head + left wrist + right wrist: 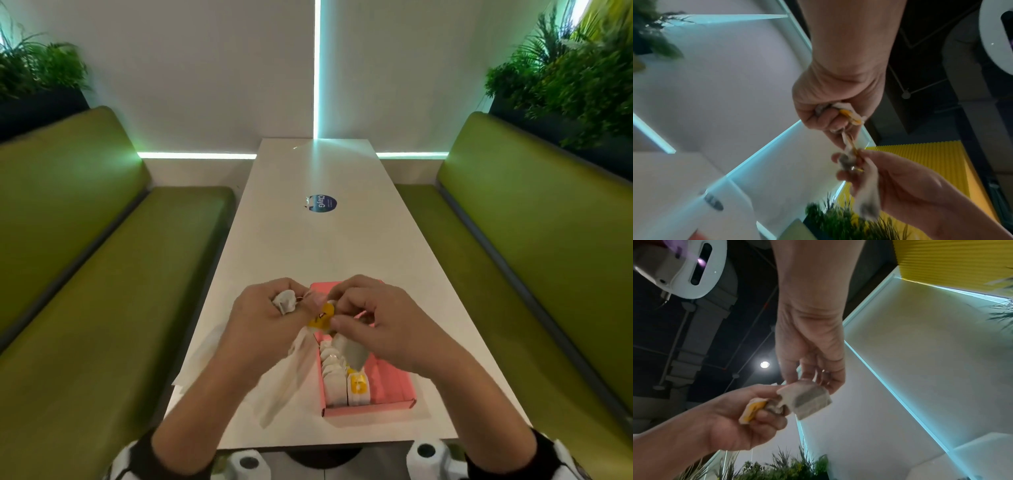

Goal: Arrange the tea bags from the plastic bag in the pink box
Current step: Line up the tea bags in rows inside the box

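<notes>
Both forearms are bare from the wrist bands up to the hands. Each wrist carries a black band with white patches, the left wrist band [164,459] and the right wrist band [548,455], cut off by the lower edge of the head view. Neither the left hand [260,318] nor the right hand [380,318] wears a glove or ring.

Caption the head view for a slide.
Both hands, left and right, separate tangled tea bags above the half-filled pink box.
</notes>
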`<control>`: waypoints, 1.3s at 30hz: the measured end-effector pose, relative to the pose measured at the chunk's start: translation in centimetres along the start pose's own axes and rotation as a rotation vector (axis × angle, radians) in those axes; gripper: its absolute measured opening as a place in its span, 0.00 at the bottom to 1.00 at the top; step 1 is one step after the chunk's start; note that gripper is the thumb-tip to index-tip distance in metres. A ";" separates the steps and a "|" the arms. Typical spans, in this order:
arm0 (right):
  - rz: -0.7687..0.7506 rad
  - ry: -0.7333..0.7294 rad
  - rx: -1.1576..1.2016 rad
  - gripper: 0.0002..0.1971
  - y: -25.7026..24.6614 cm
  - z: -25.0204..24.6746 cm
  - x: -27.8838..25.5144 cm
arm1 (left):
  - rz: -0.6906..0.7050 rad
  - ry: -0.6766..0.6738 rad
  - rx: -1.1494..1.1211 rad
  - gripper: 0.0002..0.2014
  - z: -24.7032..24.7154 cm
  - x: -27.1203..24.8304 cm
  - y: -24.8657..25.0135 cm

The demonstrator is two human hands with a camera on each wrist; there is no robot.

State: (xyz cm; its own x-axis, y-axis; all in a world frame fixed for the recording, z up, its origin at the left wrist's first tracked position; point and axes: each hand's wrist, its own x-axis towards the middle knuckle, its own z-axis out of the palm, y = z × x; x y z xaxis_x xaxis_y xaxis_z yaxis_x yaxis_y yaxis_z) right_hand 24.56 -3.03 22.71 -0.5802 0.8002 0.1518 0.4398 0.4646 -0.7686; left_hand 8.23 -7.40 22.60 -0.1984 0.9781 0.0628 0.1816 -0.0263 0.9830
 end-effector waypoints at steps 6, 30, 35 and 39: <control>0.165 0.277 0.102 0.08 1.2 4.6 -0.5 | -0.188 0.305 -0.371 0.09 3.6 -0.5 -1.9; 0.208 -0.003 0.188 0.11 0.4 1.9 -1.0 | -0.213 0.284 -0.385 0.08 0.7 0.7 -2.1; 0.244 0.102 0.524 0.11 0.9 1.6 -0.7 | -0.123 0.397 -0.461 0.12 -0.6 1.4 -2.4; 0.233 0.197 0.636 0.11 0.9 1.6 -0.4 | -0.077 0.306 -0.352 0.16 -1.4 1.7 -3.3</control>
State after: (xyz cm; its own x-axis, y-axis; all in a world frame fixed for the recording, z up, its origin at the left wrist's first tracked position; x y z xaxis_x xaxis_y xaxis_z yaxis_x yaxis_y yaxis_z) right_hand 24.11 -3.50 20.94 -0.3585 0.9335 0.0031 0.0168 0.0097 -0.9998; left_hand 5.95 -5.97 19.74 -0.4827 0.8756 -0.0163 -0.1715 -0.0763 0.9822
